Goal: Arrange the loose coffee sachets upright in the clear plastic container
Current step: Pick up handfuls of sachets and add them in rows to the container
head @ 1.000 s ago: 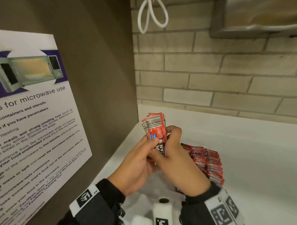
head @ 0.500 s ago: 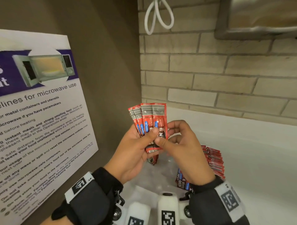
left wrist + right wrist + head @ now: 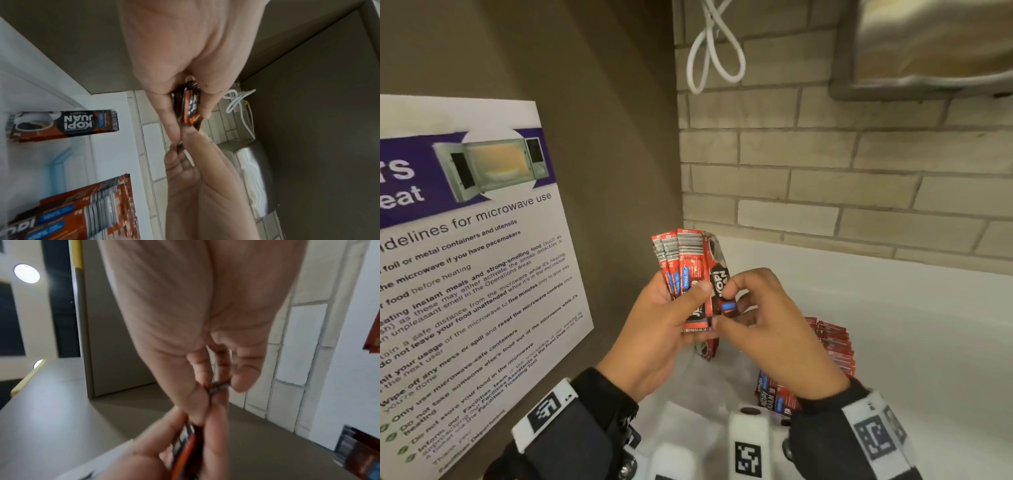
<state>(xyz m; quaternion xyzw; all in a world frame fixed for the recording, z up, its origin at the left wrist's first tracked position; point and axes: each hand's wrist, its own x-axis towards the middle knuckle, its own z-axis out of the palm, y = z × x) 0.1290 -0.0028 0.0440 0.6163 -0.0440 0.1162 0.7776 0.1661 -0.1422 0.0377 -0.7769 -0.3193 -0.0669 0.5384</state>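
Note:
My left hand (image 3: 697, 291) grips a fan of several red coffee sachets (image 3: 681, 263), barcode ends up, thumb across their front. My right hand (image 3: 722, 305) pinches the rightmost sachet (image 3: 719, 274), which shows its black logo face. In the left wrist view the held sachets (image 3: 188, 105) sit between the left hand's thumb and fingers, and the right hand (image 3: 180, 146) meets them from below. The right wrist view has the right fingertips (image 3: 240, 384) pinching a sachet edge (image 3: 218, 387). Below the hands, the clear container (image 3: 59, 160) holds a row of sachets (image 3: 834, 346), with one more sachet (image 3: 61, 125) apart from it.
A brown side panel with a microwave-use poster (image 3: 465, 274) stands close on the left. The brick wall (image 3: 825, 171) is behind, with a looped white cable (image 3: 712, 51) and a steel dispenser (image 3: 928, 44) above. The white counter (image 3: 893, 325) extends right.
Both hands rose slightly with the sachets. The tight bundle was spread into a fan, and the right hand now pinches the rightmost sachet, turned to show its logo face.

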